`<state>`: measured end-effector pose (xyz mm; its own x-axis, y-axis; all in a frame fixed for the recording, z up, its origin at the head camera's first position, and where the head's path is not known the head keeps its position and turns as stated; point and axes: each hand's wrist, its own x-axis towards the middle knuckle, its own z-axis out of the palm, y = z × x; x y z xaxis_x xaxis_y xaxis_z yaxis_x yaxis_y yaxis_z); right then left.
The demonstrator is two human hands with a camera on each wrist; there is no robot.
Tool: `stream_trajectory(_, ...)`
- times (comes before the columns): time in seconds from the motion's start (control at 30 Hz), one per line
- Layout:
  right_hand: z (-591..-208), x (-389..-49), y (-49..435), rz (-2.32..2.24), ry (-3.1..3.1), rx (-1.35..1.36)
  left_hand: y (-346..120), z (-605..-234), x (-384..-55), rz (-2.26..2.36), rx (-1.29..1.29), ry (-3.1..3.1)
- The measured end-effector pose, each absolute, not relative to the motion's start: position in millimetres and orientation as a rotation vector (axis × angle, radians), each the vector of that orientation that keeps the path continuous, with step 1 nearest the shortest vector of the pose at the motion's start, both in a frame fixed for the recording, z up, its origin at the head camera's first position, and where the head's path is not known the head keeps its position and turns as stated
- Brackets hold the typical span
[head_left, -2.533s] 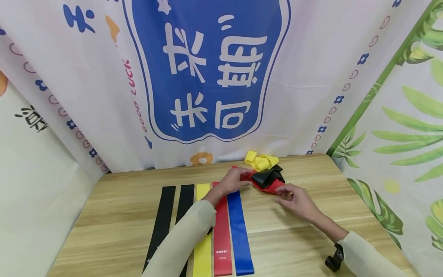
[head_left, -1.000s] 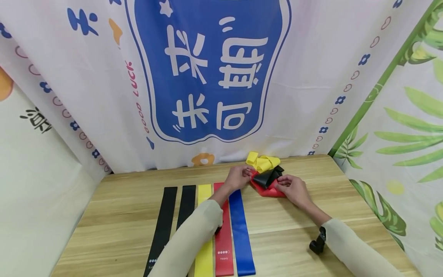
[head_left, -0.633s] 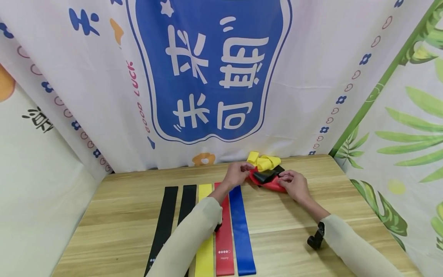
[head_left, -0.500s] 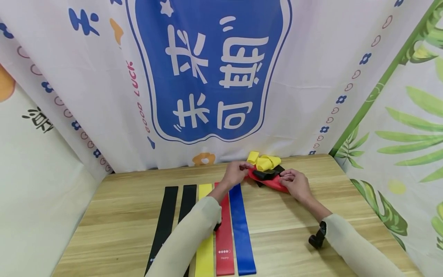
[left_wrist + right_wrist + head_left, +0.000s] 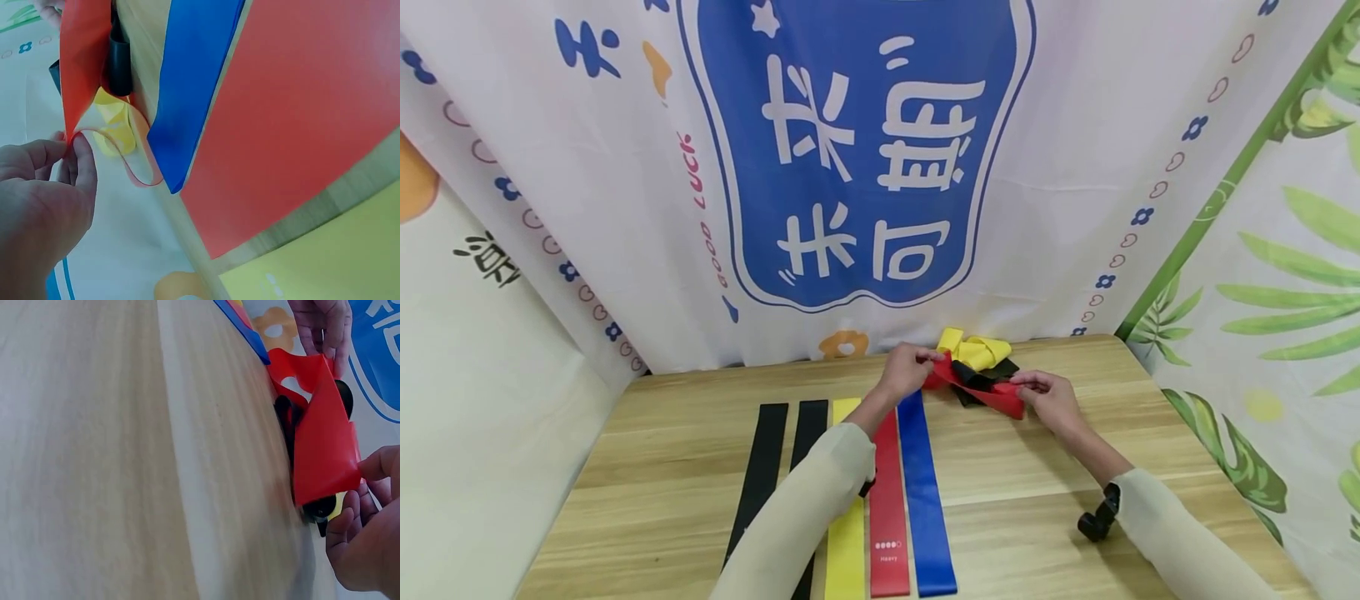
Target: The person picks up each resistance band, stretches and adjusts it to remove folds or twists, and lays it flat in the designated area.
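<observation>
Red band: loop, wrist views only

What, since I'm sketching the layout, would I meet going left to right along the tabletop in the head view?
Long flat black rubber-like strip, second flat black strip, long flat yellow strip, long flat red strip marked "Heavy", long flat blue strip, twisted red rubber-like band, right hand.

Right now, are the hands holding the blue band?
No, the left hand and right hand pinch a red band, while the blue band lies on the table.
</observation>
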<state>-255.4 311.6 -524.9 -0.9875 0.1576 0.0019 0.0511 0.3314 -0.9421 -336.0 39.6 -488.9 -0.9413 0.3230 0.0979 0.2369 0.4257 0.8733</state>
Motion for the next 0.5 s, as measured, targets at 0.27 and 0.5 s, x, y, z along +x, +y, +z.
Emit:
stream_trajectory(0.27,-516.7,-253.4,321.5,1.766,-2.434,-0.294,42.6,-482.5,-339.3,1.722,0.54,2.632)
stream_trajectory(0.5,-515.2,-253.9,323.9,1.81,-2.418,-0.337,42.8,-477.9,-339.9,1.766,0.614,2.683)
